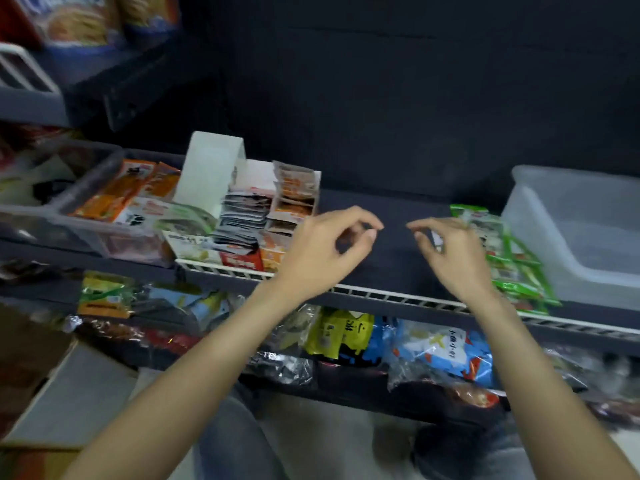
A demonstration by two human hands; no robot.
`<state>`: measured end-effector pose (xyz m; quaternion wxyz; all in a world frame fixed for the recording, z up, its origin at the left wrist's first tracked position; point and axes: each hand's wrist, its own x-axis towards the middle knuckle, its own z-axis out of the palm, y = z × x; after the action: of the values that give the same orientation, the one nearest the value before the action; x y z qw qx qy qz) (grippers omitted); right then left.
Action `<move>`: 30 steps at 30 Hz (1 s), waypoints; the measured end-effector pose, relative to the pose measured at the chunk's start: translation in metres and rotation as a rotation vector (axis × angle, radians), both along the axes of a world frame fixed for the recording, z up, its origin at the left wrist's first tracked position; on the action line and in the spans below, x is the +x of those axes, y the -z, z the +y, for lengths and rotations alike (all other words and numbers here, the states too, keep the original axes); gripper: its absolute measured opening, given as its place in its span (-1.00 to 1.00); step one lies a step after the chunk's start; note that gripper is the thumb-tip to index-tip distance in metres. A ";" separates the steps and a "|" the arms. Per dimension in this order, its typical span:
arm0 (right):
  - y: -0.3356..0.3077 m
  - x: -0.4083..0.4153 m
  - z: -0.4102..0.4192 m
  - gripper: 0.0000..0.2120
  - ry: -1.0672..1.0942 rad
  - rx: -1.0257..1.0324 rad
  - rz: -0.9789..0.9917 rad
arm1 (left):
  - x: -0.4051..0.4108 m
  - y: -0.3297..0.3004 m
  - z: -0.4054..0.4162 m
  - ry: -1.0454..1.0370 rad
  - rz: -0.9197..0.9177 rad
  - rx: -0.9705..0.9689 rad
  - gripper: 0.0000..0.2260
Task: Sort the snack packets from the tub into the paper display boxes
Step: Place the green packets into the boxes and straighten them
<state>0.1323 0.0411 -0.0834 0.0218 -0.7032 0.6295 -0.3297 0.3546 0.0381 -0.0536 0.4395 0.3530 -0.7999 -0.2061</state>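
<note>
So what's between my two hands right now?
Head view: only bare dark shelf lies between the left hand and right hand; no packet.

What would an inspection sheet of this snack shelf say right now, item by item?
Surface: dark shelf with a white slotted front rail.
Job's things: paper display boxes at left hold stacked packets; a clear tub at right looks empty; green packets lie beside it.
Clutter: another clear bin with orange packets at far left; bagged snacks on the shelf below.
Hands: left hand and right hand hover over the bare middle, fingers loosely curled, holding nothing.
Cables: nothing seen.
Surroundings: dark back wall; biscuit packs on a higher shelf at top left; blurred.
</note>
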 end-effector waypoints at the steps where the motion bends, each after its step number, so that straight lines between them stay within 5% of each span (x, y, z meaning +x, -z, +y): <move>1: 0.007 -0.023 -0.001 -0.80 0.069 0.037 0.019 | -0.023 0.004 -0.004 0.045 -0.014 0.118 -0.87; 5: 0.032 -0.091 -0.012 -0.66 0.307 0.222 0.167 | -0.106 0.030 -0.026 0.121 -0.153 0.426 -0.76; 9: 0.055 -0.114 -0.016 -0.41 0.399 0.628 0.290 | -0.162 0.059 -0.050 0.046 -0.256 0.648 -0.64; 14: 0.060 -0.111 0.008 -0.47 0.248 0.514 0.402 | -0.203 0.078 -0.066 -0.026 -0.186 0.866 -0.59; 19: 0.048 -0.122 0.017 -0.59 0.133 0.434 0.335 | -0.211 0.086 -0.075 -0.063 -0.101 0.850 -0.65; 22: 0.036 -0.131 0.003 -0.65 0.240 0.370 0.291 | -0.207 0.092 -0.084 -0.055 -0.055 0.905 -0.79; 28: 0.036 -0.122 -0.048 -0.46 0.377 0.794 0.372 | -0.193 0.102 -0.095 -0.157 0.009 0.915 -0.72; 30: 0.038 -0.119 -0.052 -0.43 0.380 0.777 0.354 | -0.186 0.102 -0.097 -0.176 0.023 0.905 -0.73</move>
<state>0.0133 -0.0111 -0.1218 0.1152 -0.5607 0.8179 0.0575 0.1687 -0.0586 -0.1557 0.2658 0.5737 -0.5914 -0.5004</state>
